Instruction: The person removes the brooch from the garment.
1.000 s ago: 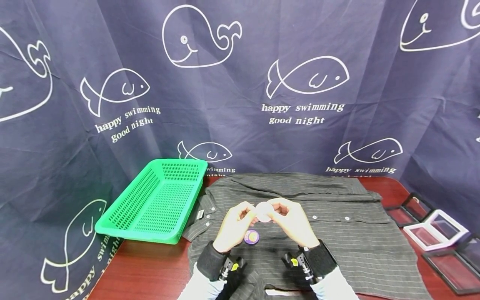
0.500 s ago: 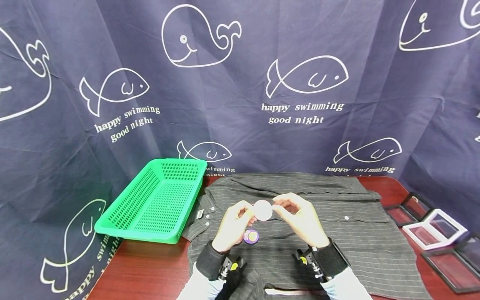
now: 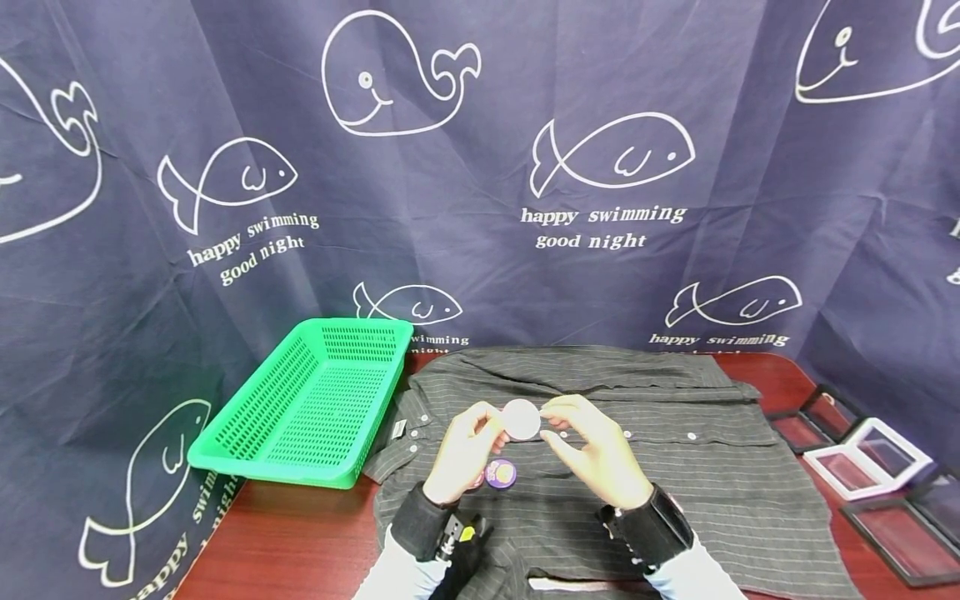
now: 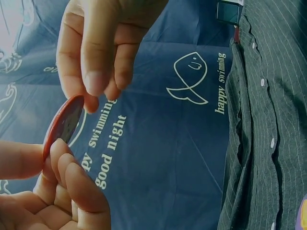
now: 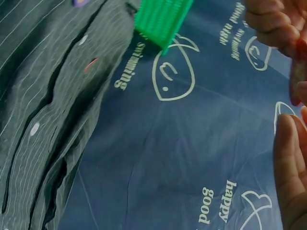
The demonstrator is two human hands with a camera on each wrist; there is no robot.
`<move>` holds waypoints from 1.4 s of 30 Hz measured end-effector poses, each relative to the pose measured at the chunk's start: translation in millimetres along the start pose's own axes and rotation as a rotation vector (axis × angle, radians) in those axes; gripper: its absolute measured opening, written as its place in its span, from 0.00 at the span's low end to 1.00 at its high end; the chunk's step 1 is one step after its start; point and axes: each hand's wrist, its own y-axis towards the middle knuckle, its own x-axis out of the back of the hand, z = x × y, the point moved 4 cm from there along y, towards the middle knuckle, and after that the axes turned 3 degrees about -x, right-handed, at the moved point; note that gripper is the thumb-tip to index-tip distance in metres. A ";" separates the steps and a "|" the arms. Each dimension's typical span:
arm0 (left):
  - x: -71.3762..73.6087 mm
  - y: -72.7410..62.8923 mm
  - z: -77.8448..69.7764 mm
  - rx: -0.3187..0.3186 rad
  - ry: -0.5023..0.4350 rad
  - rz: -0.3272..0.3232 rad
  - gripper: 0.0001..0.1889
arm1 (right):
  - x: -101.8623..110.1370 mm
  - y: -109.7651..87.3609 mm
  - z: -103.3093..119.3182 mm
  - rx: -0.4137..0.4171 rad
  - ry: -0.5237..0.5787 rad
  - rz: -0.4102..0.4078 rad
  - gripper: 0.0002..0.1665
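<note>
1. Nearest the camera, black bands circle both wrists over pale sleeves, the forearms angled inward across a dark grey pinstriped shirt (image 3: 675, 492) spread on a reddish-brown table (image 3: 300, 533).

2. A purple badge (image 3: 501, 473) rests on the shirt between the wrists, nearer the left one; beside it a reddish badge (image 3: 476, 479) shows only in part past the left hand (image 3: 467, 450).

3. That hand pinches a round badge (image 3: 521, 419) above the shirt, its thumb and bent fingers closed on the left edge. Being round, the badge has no long axis; its pale, blank-looking face is turned to the wearer, and the left wrist view catches its red rim almost edge-on.

4. The crucial gap lies on the badge's other side: the right hand (image 3: 600, 454), grasping nothing, holds thumb and forefinger apart, their tips aimed leftward at the free right edge. The forefinger is just beside the rim; whether it touches cannot be told. By position, the right hand appears the better placed for that edge.

5. Farther out, a green plastic basket (image 3: 322, 408) sits at left, a white hinged frame (image 3: 885, 482) and black ones at right.

6. Behind everything hangs a navy fish-and-whale curtain (image 3: 480, 217).
</note>
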 end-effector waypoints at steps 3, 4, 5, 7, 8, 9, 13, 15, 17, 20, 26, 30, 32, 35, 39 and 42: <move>-1.6 0.7 -0.4 0.005 -0.014 0.003 0.10 | -1.9 -1.3 1.5 0.042 -0.068 -0.005 0.26; -2.1 1.1 -0.2 0.006 -0.017 0.004 0.10 | -2.3 -1.5 2.0 0.053 -0.092 -0.008 0.26; -2.6 1.4 0.2 0.009 -0.022 0.005 0.10 | -2.6 -1.8 2.6 0.063 -0.113 -0.011 0.26; -3.6 1.7 0.5 0.014 -0.027 0.006 0.10 | -3.3 -2.7 3.3 0.071 -0.151 -0.006 0.24; -4.1 1.9 0.8 0.017 -0.033 0.007 0.10 | -3.5 -3.2 3.6 0.075 -0.166 -0.006 0.23; -4.5 2.0 1.1 0.020 -0.037 0.008 0.10 | -3.8 -3.7 3.6 0.075 -0.176 -0.004 0.20; -6.4 2.6 2.6 0.041 -0.061 0.012 0.10 | -4.2 -6.0 3.1 0.071 -0.209 -0.006 0.10; -7.3 2.9 2.8 0.047 -0.080 0.014 0.10 | -4.1 -6.3 3.0 0.074 -0.216 -0.014 0.11; -8.2 3.5 3.1 0.056 -0.101 0.017 0.10 | -3.6 -6.3 3.0 0.080 -0.218 -0.021 0.16; -9.1 4.0 3.1 0.064 -0.104 0.025 0.10 | -2.5 -5.6 3.4 0.097 -0.211 -0.036 0.19; -9.6 4.1 1.5 0.064 -0.040 0.057 0.09 | 0.1 -4.2 6.2 0.166 -0.224 -0.069 0.20; -9.8 3.8 1.4 0.052 -0.006 0.088 0.10 | 1.3 -3.4 7.9 0.210 -0.227 -0.086 0.19; -9.7 3.1 1.7 0.054 0.006 0.098 0.10 | 1.6 -3.6 8.6 0.227 -0.227 -0.093 0.19; -9.1 0.9 2.2 0.056 0.009 0.107 0.10 | 1.2 -4.0 10.1 0.253 -0.231 -0.100 0.18; -6.9 -2.4 3.2 0.046 0.017 0.108 0.11 | 0.3 -3.7 12.2 0.271 -0.241 -0.100 0.17; -5.6 -3.6 2.8 0.042 0.027 0.106 0.11 | 0.2 -3.2 13.2 0.277 -0.241 -0.097 0.17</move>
